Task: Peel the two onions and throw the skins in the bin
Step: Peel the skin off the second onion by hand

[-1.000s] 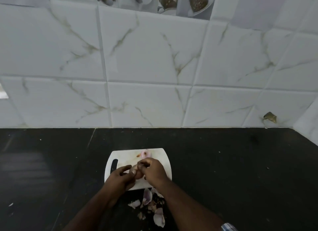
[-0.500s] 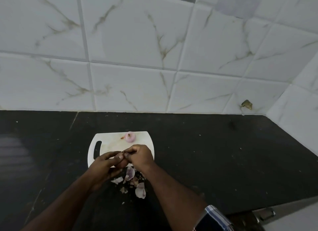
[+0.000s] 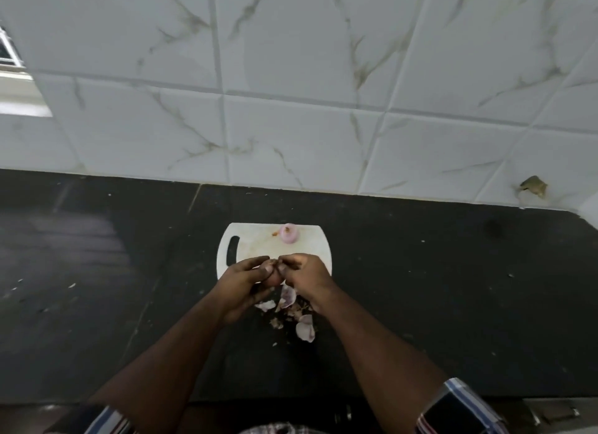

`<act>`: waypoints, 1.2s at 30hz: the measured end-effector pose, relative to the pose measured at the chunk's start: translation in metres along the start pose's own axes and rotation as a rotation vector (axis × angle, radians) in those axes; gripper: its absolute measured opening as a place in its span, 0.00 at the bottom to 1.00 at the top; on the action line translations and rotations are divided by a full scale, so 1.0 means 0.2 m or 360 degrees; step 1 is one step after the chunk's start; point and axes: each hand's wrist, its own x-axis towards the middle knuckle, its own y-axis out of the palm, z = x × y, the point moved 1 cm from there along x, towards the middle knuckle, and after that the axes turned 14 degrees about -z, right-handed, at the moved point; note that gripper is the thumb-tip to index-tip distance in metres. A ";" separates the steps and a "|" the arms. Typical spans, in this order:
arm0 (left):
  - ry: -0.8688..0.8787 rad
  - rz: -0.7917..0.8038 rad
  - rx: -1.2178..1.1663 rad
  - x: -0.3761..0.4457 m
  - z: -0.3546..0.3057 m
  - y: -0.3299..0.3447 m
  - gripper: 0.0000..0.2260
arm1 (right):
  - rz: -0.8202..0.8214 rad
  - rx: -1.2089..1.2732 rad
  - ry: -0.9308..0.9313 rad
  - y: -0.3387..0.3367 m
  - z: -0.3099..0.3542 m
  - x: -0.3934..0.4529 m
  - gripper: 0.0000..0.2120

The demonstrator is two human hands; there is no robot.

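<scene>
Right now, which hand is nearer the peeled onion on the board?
Right. The right hand is just below the peeled onion; the left hand sits lower and further left.

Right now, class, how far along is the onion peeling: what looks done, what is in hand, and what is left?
Done: one peeled onion sits at the far edge of the cutting board. In hand: the left hand holds the second onion while the right hand pinches at its top. Left: finishing that onion and binning the skins, which lie on the counter near the board. No bin is in view.
</scene>
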 end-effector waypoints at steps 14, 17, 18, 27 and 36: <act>-0.0005 0.0024 0.0064 -0.07 0.08 -0.06 0.18 | 0.0050 0.0210 -0.0015 -0.06 0.00 -0.12 0.08; -0.0001 0.0052 0.0077 -0.07 0.07 -0.06 0.17 | -0.0100 0.0114 -0.0096 -0.05 0.02 -0.13 0.05; -0.0009 0.0066 0.0061 -0.07 0.06 -0.05 0.17 | -0.0172 0.0082 -0.0113 -0.05 0.02 -0.13 0.06; -0.0169 0.0159 -0.0251 -0.07 0.09 -0.07 0.18 | -0.0184 -0.0426 -0.0253 -0.10 -0.02 -0.11 0.02; -0.0243 0.0193 -0.0352 -0.02 0.10 -0.08 0.19 | 0.0051 -0.0441 -0.0241 -0.16 -0.02 -0.08 0.16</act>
